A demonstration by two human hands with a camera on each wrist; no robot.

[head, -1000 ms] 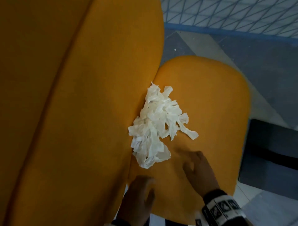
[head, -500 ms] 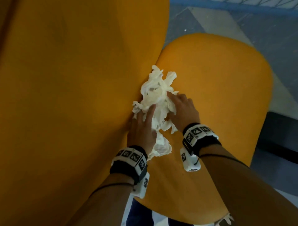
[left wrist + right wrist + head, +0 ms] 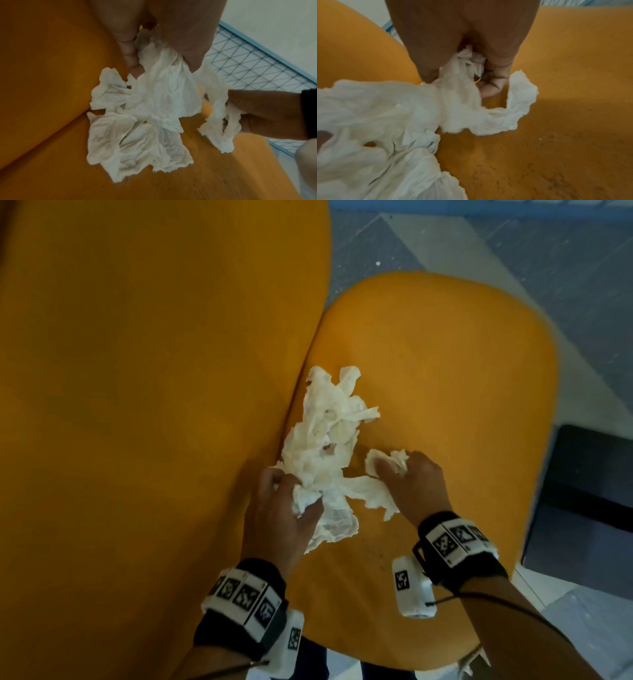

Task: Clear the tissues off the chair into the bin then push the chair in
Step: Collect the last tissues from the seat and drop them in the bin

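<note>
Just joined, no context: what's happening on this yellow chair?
A person is gathering crumpled tissues off the chair seat. The left hand grips one bunch at the pile's near end; the right hand grips a smaller wad beside it. Most of the pile lies on the seat against the backrest. No bin is clearly visible.

no readable text, brand or number; the wrist bands (image 3: 457, 537) and white camera modules (image 3: 412, 587) carry only black-and-white square marker patterns, not legible as characters
</note>
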